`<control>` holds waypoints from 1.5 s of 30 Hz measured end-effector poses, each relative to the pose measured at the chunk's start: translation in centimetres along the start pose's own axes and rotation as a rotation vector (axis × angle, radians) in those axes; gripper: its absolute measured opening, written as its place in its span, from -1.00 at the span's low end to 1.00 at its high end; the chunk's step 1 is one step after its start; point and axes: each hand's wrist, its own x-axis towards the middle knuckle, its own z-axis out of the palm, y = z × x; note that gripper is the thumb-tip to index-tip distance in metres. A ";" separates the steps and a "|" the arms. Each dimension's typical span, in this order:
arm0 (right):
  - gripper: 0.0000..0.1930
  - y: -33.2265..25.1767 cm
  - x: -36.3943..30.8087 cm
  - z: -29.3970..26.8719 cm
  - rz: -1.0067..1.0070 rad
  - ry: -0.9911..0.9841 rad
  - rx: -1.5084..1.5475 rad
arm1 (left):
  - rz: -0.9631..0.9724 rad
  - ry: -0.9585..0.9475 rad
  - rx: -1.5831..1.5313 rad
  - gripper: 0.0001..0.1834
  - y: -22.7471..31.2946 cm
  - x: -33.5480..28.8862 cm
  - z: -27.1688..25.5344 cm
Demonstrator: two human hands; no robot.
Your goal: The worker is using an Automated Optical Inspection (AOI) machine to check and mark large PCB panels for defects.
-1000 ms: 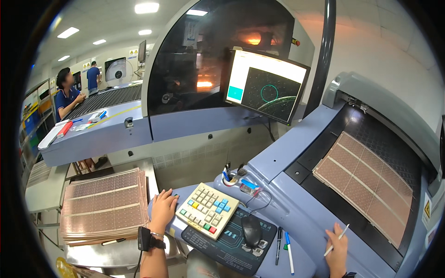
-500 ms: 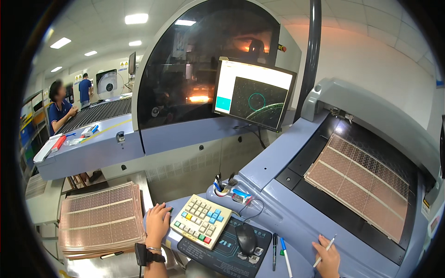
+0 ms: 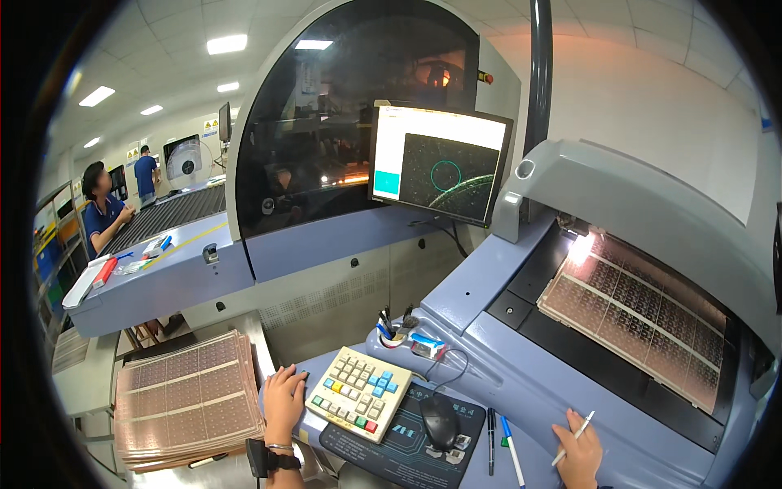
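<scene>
We see our right hand point(image 3: 580, 452) at about five o'clock, resting on the blue-grey machine ledge point(image 3: 521, 383), its fingers pinched round a slim white pen point(image 3: 573, 438) that slants up to the right, tip end low. The pen is thin, pale and plain. Our left hand point(image 3: 283, 395) lies at seven o'clock, palm down, fingers close together and touching the edge just left of the cream keypad point(image 3: 362, 393) with its coloured keys. At three o'clock a copper-coloured panel point(image 3: 635, 314) lies on the dark bed, a bright glare at its upper corner. The right wrist is cut off by the lower edge; the pen's tip is too small to make out.
</scene>
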 end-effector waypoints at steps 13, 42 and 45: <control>-0.64 0.3 -0.1 0.1 -0.034 -0.018 -0.021 | 0.007 -0.012 0.026 -0.74 0.0 0.0 -0.2; -0.70 1.0 0.1 1.7 -0.048 0.088 -0.051 | 0.034 0.006 0.035 -0.75 0.1 0.2 0.1; -0.72 1.1 0.1 1.7 -0.046 0.079 -0.051 | 0.033 -0.001 0.038 -0.75 0.2 0.3 0.1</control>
